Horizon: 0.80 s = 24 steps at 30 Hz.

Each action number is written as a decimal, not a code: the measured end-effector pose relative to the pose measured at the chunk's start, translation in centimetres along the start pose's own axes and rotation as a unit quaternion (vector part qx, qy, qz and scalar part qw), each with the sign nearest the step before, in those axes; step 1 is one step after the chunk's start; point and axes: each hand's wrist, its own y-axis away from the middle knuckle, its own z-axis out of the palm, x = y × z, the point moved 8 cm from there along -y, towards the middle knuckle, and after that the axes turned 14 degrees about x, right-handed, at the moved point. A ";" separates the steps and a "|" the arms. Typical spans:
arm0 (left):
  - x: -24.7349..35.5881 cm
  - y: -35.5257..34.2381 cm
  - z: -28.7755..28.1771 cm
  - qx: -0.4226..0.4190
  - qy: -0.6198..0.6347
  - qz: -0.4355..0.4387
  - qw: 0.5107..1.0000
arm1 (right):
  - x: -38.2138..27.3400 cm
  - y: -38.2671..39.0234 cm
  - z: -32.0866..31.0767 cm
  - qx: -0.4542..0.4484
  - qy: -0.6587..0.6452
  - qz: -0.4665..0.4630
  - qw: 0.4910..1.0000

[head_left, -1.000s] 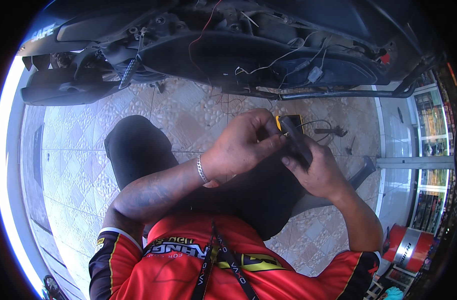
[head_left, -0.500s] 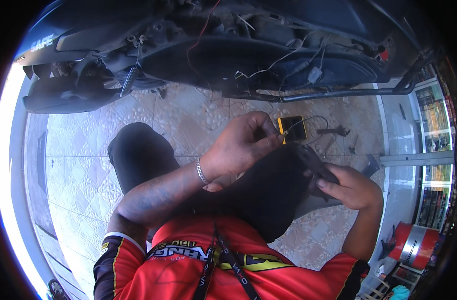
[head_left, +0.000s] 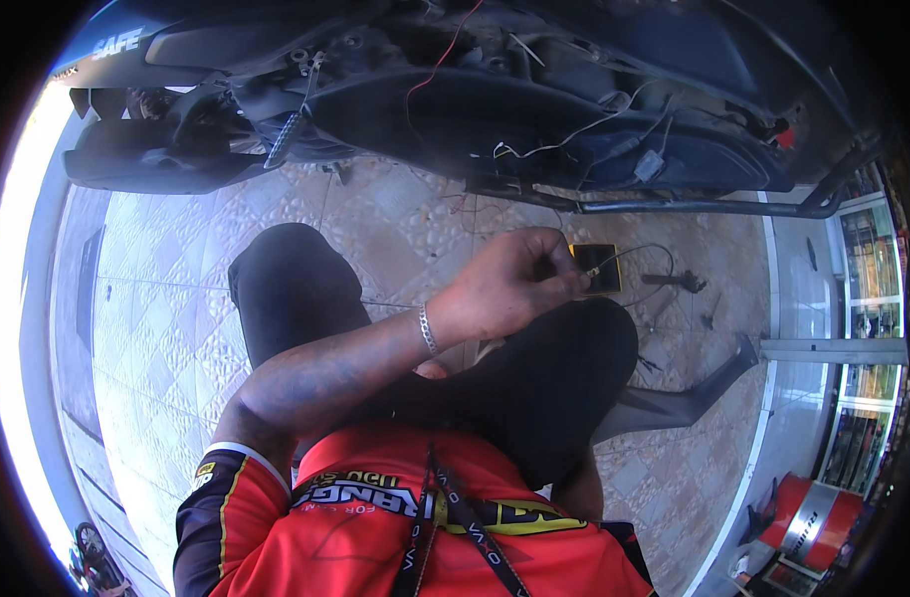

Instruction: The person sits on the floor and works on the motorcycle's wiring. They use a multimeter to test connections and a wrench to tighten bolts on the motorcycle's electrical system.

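My left hand (head_left: 514, 284) pinches the brass-coloured end of a thin dark cable (head_left: 624, 246) at my fingertips. Just beyond them, a yellow-edged device with a dark face (head_left: 607, 284) lies on the tiles, with the cable looping over it. A dark T-shaped tool (head_left: 684, 282) lies to its right. My right hand is hidden behind my leg and body; only part of that arm (head_left: 579, 483) shows beside my shirt.
A dark motorbike (head_left: 534, 119) with loose wires and a tubular side bar spans the top. I sit cross-legged on the tiled floor (head_left: 176, 298). A glass-fronted cabinet (head_left: 863, 408) and a red-and-silver cylinder (head_left: 803, 522) stand at the right.
My right hand has drawn down and back out of sight with the dark object it held. My left hand has shifted slightly right in the picture, still pinching the cable end.
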 end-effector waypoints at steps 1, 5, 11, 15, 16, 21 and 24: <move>-0.2 0.1 -0.1 0.001 0.000 -0.007 1.000 | 0.3 -0.1 0.5 0.009 0.013 -0.004 1.000; -0.4 0.1 -0.7 0.008 0.012 -0.010 1.000 | 1.5 -1.2 1.2 0.039 0.041 -0.019 0.998; -0.4 -0.1 -1.4 -0.003 -0.022 -0.015 1.000 | -0.2 -3.0 -2.3 0.114 -0.053 -0.041 0.991; -0.7 -0.5 -1.1 -0.009 -0.044 -0.028 0.999 | -11.5 0.5 -11.8 0.199 -0.197 -0.191 0.941; -0.6 -0.6 -0.8 -0.011 -0.039 -0.021 0.999 | -15.7 3.2 -14.5 0.185 -0.242 -0.294 0.906; 0.3 -0.7 0.1 -0.023 -0.021 -0.005 1.000 | -31.5 17.5 -16.0 0.030 -0.180 -0.583 0.792; 1.3 -0.2 -0.8 -0.007 -0.081 0.037 0.996 | -35.7 23.9 -12.5 0.109 0.057 -0.735 0.667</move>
